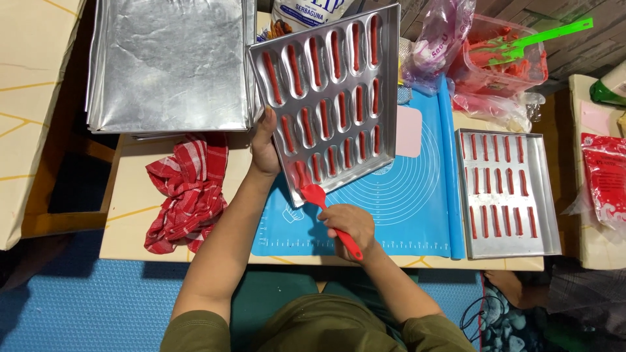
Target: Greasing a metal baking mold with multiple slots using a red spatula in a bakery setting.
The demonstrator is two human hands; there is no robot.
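My left hand (264, 146) grips the left edge of a metal baking mould tray (388, 78), tilted up over the blue silicone mat (417, 195). Its oval cavities each hold a strip of red batter. My right hand (352, 225) holds a red silicone spatula (326, 208) whose blade touches the tray's lower near corner.
A second mould tray (544, 195) with red strips lies at the right. Stacked metal sheets (169, 65) sit at the back left, a red checked cloth (186, 189) beside them. A plastic tub of red batter (502, 62) with a green spatula (541, 36) stands at the back right.
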